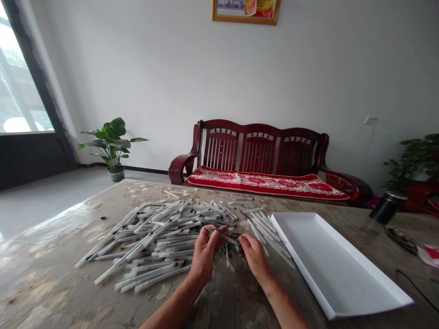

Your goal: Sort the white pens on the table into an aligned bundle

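My left hand (204, 252) is closed around one end of a slim grey pen (225, 236), held just above the table in front of me. At the pen's other end, the fingertips of my right hand (254, 254) are pinched together on it. A big loose heap of white translucent pen barrels (171, 246), some with black ends, spreads to the left of my hands and behind them. Beside my right hand lies a smaller row of similar white barrels (269, 233). Small dark parts lie under my hands, partly hidden by them.
A shallow white box lid (343, 265) stands at the right. Beyond it are a black cylinder (387, 206), dark cables (401, 240) and a red-and-white packet (430, 255). The marbled table (51, 256) ends before a red wooden bench (257, 151). A potted plant (111, 141) stands back left.
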